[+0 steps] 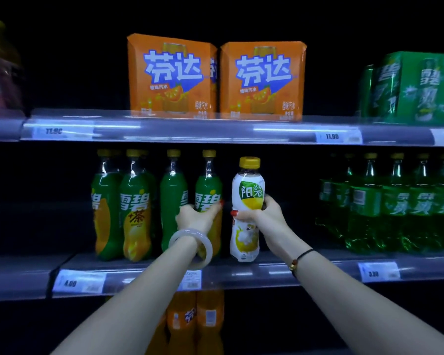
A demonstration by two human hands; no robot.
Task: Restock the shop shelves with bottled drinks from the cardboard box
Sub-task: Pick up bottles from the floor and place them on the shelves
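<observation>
As the left hand [198, 213] grips a green bottle [207, 185], the right hand [263, 213] clasps a white bottle [248, 190] upright, cap-up.

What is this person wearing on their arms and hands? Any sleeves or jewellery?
No sleeves show. By the left hand, the wrist carries a thick, pale, translucent bangle. By the right hand, the wrist has a thin black cord bracelet with a small reddish and gold bead. The fingernails are painted red.

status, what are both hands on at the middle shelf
Left hand grips rightmost Sprite tea bottle. Right hand grips white yellow-capped bottle, upright beside it at shelf front. Open gap to its right, nothing blocking.
</observation>
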